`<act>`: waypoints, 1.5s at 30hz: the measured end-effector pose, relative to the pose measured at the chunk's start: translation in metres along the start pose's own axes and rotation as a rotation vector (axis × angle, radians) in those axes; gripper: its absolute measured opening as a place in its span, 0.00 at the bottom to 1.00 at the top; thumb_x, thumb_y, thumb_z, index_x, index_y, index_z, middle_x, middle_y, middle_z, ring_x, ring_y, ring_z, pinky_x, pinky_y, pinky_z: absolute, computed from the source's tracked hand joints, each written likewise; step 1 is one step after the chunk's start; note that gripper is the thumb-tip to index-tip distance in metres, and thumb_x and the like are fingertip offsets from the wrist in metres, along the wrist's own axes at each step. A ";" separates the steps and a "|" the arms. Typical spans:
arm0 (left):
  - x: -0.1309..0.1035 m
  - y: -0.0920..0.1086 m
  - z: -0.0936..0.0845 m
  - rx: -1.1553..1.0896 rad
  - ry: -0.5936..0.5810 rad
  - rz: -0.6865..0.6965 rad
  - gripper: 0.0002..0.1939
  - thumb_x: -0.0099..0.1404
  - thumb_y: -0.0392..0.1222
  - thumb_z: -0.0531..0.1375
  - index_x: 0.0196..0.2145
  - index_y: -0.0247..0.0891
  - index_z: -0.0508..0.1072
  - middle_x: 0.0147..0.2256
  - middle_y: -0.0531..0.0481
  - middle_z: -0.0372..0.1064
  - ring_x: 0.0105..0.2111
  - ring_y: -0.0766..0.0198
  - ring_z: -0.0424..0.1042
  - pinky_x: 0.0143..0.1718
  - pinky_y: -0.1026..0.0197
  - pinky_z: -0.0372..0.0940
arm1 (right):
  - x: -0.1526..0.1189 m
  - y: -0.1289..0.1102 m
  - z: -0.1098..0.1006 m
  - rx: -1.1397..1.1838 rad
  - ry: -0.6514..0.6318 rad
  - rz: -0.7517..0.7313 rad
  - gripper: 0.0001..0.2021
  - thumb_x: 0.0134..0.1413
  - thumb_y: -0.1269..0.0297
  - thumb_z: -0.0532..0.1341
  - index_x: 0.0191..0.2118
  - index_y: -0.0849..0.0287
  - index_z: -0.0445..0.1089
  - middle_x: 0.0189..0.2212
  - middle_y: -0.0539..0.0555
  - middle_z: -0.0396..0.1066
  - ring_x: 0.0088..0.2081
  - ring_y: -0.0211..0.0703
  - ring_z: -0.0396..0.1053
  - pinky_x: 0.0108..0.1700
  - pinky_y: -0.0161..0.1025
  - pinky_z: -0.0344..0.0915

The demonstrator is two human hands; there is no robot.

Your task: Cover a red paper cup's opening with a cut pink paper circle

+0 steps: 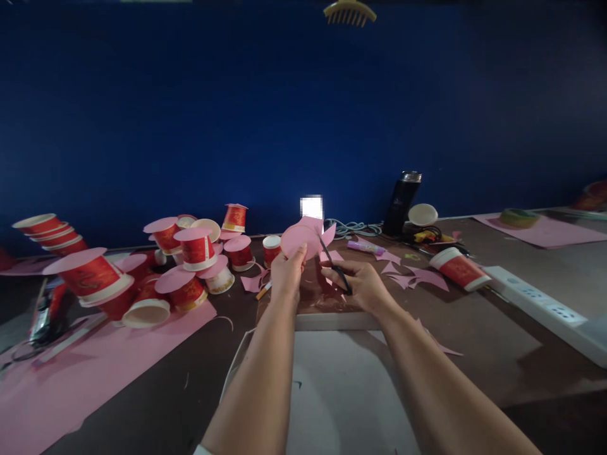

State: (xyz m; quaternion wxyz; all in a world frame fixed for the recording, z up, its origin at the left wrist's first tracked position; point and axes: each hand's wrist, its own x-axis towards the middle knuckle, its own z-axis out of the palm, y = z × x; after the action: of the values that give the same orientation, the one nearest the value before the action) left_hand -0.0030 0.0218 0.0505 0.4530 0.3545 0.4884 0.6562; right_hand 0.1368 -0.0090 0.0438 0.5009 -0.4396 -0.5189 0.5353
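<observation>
My left hand (288, 273) pinches a piece of pink paper (300, 240) with a rounded edge, held up above the table. In my right hand (363, 282) are black-handled scissors (337, 268), their blades at the paper's right side. A pointed flap of the pink paper stands out to the right of the blades. Just left of my left hand stands a small red paper cup (272, 248). Pink offcuts (424, 277) lie to the right of my right hand.
Red paper cups topped with pink discs (195, 243) crowd the left, beside a large pink sheet (118, 360). At right are a black bottle (402, 203), a tipped red cup (459, 268), a white power strip (535, 303) and a tape roll (518, 218). A blue panel (213, 114) rises behind.
</observation>
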 end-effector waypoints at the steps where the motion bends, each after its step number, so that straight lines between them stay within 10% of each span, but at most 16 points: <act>1: 0.000 0.000 0.000 0.002 0.005 -0.007 0.21 0.45 0.54 0.66 0.27 0.32 0.71 0.19 0.55 0.62 0.19 0.73 0.58 0.21 0.68 0.54 | 0.001 0.001 0.000 0.000 -0.007 0.004 0.26 0.34 0.52 0.71 0.42 0.61 0.76 0.22 0.49 0.69 0.22 0.36 0.64 0.23 0.35 0.64; 45: -0.003 0.003 -0.004 0.285 -0.039 0.056 0.20 0.50 0.55 0.64 0.31 0.32 0.76 0.28 0.43 0.74 0.25 0.62 0.70 0.27 0.62 0.62 | -0.005 -0.010 -0.002 -0.173 -0.060 -0.141 0.24 0.45 0.51 0.65 0.47 0.58 0.74 0.28 0.52 0.73 0.31 0.40 0.69 0.34 0.35 0.63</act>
State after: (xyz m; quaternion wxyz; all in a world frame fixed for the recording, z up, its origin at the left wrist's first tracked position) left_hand -0.0065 0.0173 0.0517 0.3891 0.4415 0.5576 0.5855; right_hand 0.1406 -0.0146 0.0533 0.4817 -0.4272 -0.6075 0.4651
